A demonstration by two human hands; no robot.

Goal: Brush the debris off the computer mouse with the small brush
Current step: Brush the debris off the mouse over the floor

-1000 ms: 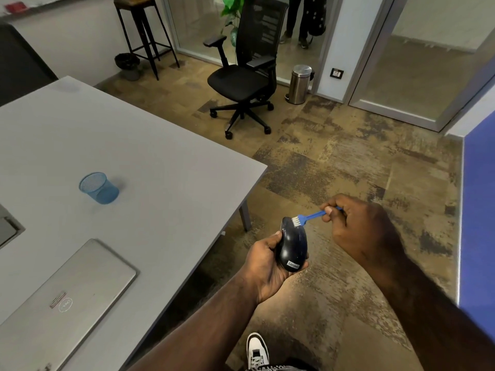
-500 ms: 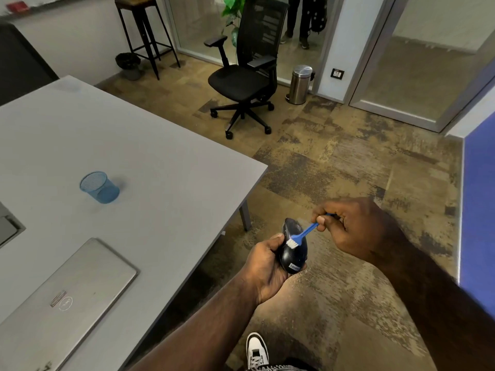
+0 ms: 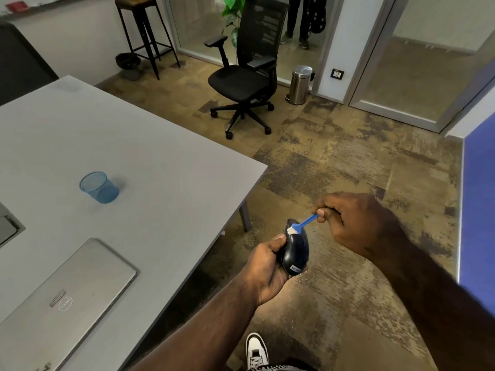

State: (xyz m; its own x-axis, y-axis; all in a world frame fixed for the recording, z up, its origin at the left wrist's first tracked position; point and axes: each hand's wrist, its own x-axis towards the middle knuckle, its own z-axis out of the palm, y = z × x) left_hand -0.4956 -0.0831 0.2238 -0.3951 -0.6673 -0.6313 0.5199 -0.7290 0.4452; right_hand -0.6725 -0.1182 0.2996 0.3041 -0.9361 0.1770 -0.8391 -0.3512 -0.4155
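Brushing step under way: glossy black plastic computer mouse [image 3: 296, 249] clasped in left grip [image 3: 263, 266], small blue white-bristled brush [image 3: 301, 225] pinched in right grip [image 3: 356, 223], bristles on upper end; next, probably strokes toward label end.

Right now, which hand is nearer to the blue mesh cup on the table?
Left. The left hand, holding the mouse, is just off the table's edge, on the side toward the blue mesh cup. The right hand, holding the small brush, is farther out over the floor.
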